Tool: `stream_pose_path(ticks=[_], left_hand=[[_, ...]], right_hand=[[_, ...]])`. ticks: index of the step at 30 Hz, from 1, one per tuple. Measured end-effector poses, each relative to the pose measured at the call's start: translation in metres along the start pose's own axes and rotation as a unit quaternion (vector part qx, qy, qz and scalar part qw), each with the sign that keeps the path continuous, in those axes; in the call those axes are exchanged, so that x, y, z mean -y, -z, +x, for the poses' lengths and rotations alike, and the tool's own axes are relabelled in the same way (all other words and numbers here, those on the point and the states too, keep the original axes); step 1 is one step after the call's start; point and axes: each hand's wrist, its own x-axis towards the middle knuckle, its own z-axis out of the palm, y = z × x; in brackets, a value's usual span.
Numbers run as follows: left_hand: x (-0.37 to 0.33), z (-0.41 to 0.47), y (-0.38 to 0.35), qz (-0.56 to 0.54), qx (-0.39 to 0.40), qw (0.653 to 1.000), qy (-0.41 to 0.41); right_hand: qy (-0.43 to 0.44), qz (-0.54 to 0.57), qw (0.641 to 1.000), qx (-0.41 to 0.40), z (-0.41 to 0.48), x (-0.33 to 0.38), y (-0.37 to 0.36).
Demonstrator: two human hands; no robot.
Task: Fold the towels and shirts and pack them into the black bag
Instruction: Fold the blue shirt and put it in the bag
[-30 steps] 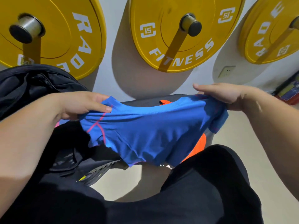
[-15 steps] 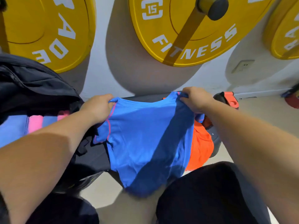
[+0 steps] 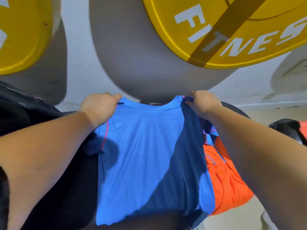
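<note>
A blue shirt [image 3: 142, 151] with pink seams lies spread lengthwise in front of me, collar at the far end. My left hand [image 3: 99, 107] grips its left shoulder and my right hand [image 3: 202, 103] grips its right shoulder, both at the collar end. The sleeves look tucked under along both sides. An orange shirt [image 3: 227, 185] lies under and to the right of the blue one. The black bag [image 3: 18, 110] shows at the far left, mostly hidden behind my left forearm.
Two yellow weight plates, one [image 3: 232, 30] at the upper right and one [image 3: 21, 35] at the upper left, hang on the white wall ahead. A black and orange object [image 3: 289, 128] sits at the right edge. Pale floor shows at the lower right.
The view has moved closer and lower. The blue shirt went from hanging bunched between my hands to lying spread flat. My hands shifted to the shoulders beside the collar.
</note>
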Motion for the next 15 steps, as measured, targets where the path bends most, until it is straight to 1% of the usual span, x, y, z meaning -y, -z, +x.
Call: stream_pose_path(ticks=[4,6,8,10,12,14,15], left_hand=[[0.004,0.025,-0.018,-0.014,-0.039,0.998,0.049],[-0.004,0.027,-0.026,-0.003,-0.040,0.997,0.073],[-0.018,0.022,-0.032,0.002,-0.039,0.995,0.095],[-0.037,0.013,-0.033,-0.024,-0.055,0.993,0.105],[-0.065,-0.002,-0.027,-0.086,-0.064,0.990,0.097],[-0.099,-0.019,-0.021,-0.146,-0.027,0.987,0.060],[-0.117,-0.027,-0.019,-0.159,-0.001,0.987,0.037]], right_hand=[[0.025,0.006,0.999,-0.021,0.030,0.003,-0.006],[0.022,0.022,1.000,-0.004,0.032,0.006,-0.010],[0.000,0.044,0.999,0.013,0.029,0.003,-0.016],[-0.038,0.082,0.996,0.014,0.019,-0.003,-0.019],[-0.095,0.136,0.986,-0.003,0.005,-0.010,-0.019],[-0.164,0.181,0.970,-0.023,-0.011,-0.020,-0.019],[-0.194,0.199,0.960,-0.026,-0.019,-0.025,-0.021]])
